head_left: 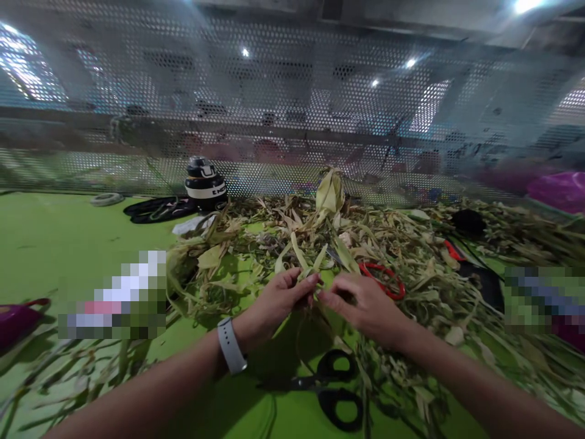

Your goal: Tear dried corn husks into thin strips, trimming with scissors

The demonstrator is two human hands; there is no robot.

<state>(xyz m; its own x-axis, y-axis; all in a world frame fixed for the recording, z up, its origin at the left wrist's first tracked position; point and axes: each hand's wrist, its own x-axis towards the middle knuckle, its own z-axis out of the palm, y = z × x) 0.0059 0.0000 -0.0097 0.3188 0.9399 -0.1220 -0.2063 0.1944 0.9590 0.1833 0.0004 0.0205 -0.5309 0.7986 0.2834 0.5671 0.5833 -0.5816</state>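
Note:
My left hand [286, 294], with a pale band on its wrist, pinches the base of a pale green leafy piece [299, 253] whose narrow leaves fan upward. Close by, my right hand [363, 300] has its fingers curled and its thumb and forefinger together beside the left fingertips. Whatever is between the right fingertips is too small to make out. Below both hands, black-handled scissors [340, 405] lie on the green tabletop [219, 396], blades toward the left. A red loop handle [397, 286] sits among dried leaves [411, 241] just past my right hand.
A black bottle with a white band [205, 186] stands at the back left beside a coiled black cord [158, 209]. A perforated screen [292, 122] rises behind the table. A dark pouch [487, 283] lies at the right, a purple bag [560, 190] farther back.

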